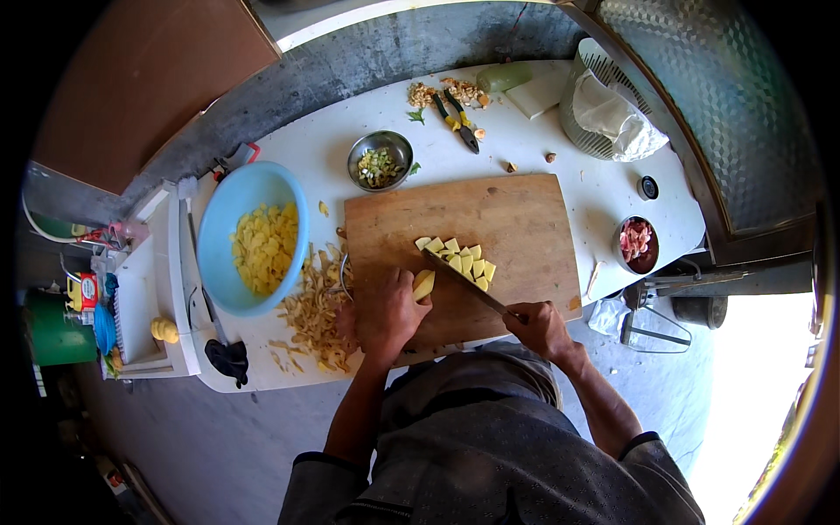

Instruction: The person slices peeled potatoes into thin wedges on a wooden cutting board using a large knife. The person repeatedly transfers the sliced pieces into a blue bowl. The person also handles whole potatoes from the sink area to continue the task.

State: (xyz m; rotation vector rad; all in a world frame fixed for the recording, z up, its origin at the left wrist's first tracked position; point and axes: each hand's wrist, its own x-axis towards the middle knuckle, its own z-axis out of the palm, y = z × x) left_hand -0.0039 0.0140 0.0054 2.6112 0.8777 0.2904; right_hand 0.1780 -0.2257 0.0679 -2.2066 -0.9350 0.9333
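My right hand (540, 329) grips the handle of a kitchen knife (468, 283), its blade pointing up and left across a wooden cutting board (516, 223). My left hand (393, 313) is closed around a pale yellow piece of potato (423, 284) at the board's left side, close to the blade. Just beyond the blade lie several cut potato chunks (473, 261). A light blue basin (210, 241) on the left holds many yellow potato pieces (265, 249). Potato peelings (319, 315) are heaped between the basin and my left hand.
Behind the board stands a metal bowl (381, 138) of chopped greens, with pliers (457, 122) and nutshell bits (423, 94) farther back. At right are a bowl of raw meat (636, 243), a black lid (647, 187) and a bin with a white bag (612, 109). A sink (144, 324) adjoins the table's left.
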